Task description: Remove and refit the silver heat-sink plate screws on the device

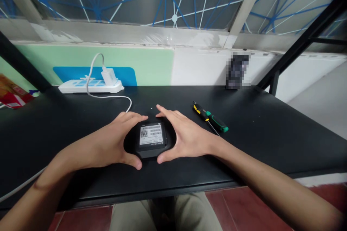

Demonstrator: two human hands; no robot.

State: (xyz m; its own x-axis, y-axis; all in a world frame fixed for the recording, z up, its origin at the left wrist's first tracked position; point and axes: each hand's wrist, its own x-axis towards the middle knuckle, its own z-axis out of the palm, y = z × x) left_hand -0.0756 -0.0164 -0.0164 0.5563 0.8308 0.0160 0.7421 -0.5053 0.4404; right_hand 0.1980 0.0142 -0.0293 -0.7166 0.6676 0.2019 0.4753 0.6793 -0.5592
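A black box-shaped device (151, 154) lies on the black table near its front edge, with a white label (151, 134) bearing a QR code and barcodes facing up. My left hand (119, 140) curves around the device's left side, thumb at its front corner and fingers toward its back. On the right side my right hand (184, 135) does the same. Both hands have their fingers spread from the thumbs, with dark gaps between the palms and the device; a firm grip is not visible.
Two screwdrivers, one yellow-black (200, 112) and one green-black (218, 122), lie right of the hands. A white power strip (73, 86) with a plugged-in charger (108, 76) and cable stands at the back left. A blurred dark object (236, 71) leans on the wall. A red packet (16, 95) is far left.
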